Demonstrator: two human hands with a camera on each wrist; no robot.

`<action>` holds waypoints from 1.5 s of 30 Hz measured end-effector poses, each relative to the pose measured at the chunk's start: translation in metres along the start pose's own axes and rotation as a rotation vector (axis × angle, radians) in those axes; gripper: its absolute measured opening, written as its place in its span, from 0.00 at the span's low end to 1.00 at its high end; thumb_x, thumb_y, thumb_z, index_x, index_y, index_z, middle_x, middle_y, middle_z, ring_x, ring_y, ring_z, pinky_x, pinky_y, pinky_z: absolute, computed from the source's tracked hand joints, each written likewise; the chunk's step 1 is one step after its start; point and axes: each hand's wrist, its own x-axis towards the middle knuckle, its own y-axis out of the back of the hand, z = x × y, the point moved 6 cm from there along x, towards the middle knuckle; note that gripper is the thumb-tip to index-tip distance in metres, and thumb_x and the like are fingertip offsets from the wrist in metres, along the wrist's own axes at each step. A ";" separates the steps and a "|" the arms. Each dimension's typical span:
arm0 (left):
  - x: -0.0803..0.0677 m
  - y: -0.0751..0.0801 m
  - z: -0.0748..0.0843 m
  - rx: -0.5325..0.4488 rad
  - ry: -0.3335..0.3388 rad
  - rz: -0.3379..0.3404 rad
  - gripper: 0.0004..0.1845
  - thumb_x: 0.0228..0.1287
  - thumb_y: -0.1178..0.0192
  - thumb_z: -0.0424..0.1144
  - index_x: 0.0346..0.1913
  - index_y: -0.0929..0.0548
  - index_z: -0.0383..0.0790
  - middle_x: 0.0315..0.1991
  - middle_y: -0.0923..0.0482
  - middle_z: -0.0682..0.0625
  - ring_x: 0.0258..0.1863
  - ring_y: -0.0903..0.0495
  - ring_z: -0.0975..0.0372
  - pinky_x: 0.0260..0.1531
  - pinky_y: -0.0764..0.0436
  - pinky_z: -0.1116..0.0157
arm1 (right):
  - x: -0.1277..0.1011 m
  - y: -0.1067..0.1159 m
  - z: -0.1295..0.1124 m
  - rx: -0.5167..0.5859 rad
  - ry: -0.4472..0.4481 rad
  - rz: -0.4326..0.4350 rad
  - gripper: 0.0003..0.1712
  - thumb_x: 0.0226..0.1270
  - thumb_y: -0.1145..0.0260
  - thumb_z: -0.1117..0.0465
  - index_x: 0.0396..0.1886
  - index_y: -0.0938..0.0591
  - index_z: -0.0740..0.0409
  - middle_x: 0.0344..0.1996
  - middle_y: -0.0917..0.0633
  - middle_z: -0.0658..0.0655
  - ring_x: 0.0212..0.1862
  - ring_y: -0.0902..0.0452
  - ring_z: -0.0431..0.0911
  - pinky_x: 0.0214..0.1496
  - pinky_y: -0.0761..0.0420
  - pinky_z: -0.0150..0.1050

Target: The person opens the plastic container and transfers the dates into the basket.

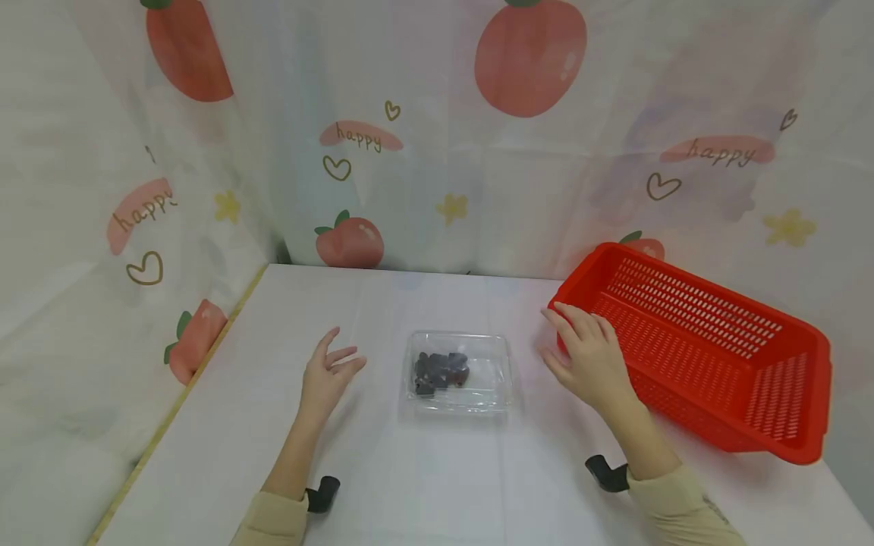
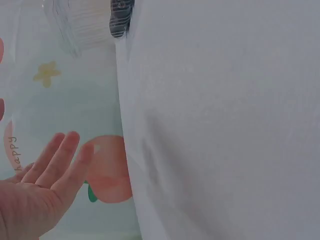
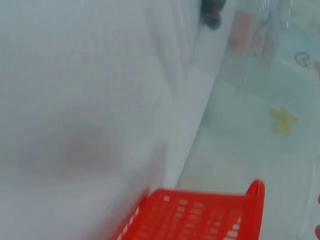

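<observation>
The right hand (image 1: 592,356) rests straight-fingered on the red basket's (image 1: 710,345) corner at 3 o'clock of the clear tray (image 1: 460,371) of dark pieces; the left hand (image 1: 328,375), fingers spread, hovers at 9 o'clock.

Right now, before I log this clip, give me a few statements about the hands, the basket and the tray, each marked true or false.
1. The right hand rests on the near end of the red basket. True.
2. The left hand grips the clear tray. False: it hovers open, left of the tray, touching nothing.
3. The tray holds a small pile of dark pieces. True.
4. The basket is full of fruit. False: nothing shows inside it.
5. The tray sits inside the basket. False: it lies on the white table, between the hands.
</observation>
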 end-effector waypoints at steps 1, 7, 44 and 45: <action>-0.001 -0.002 -0.003 -0.053 0.046 -0.014 0.38 0.57 0.37 0.39 0.68 0.43 0.44 0.54 0.26 0.36 0.50 0.24 0.47 0.48 0.23 0.52 | 0.001 -0.003 -0.005 0.006 0.020 0.005 0.35 0.45 0.31 0.59 0.57 0.28 0.56 0.54 0.28 0.63 0.54 0.33 0.58 0.57 0.37 0.58; -0.009 -0.016 -0.021 -0.297 0.261 -0.079 0.32 0.59 0.41 0.33 0.66 0.40 0.40 0.51 0.26 0.34 0.48 0.23 0.46 0.46 0.23 0.50 | 0.007 -0.020 -0.034 0.029 0.087 -0.036 0.34 0.48 0.32 0.56 0.58 0.29 0.53 0.52 0.26 0.61 0.54 0.32 0.56 0.57 0.33 0.57; -0.030 -0.071 -0.053 -0.385 0.547 -0.468 0.27 0.62 0.44 0.40 0.60 0.33 0.27 0.52 0.25 0.37 0.48 0.21 0.50 0.46 0.22 0.52 | 0.013 -0.086 -0.150 0.051 0.545 -0.170 0.22 0.57 0.35 0.51 0.53 0.24 0.43 0.51 0.25 0.52 0.54 0.31 0.48 0.57 0.32 0.45; -0.030 -0.072 -0.054 -0.386 0.550 -0.469 0.27 0.62 0.44 0.40 0.59 0.33 0.27 0.52 0.25 0.37 0.48 0.21 0.50 0.45 0.22 0.52 | 0.013 -0.087 -0.151 0.047 0.549 -0.169 0.22 0.57 0.35 0.50 0.53 0.24 0.43 0.51 0.24 0.52 0.54 0.31 0.48 0.57 0.32 0.45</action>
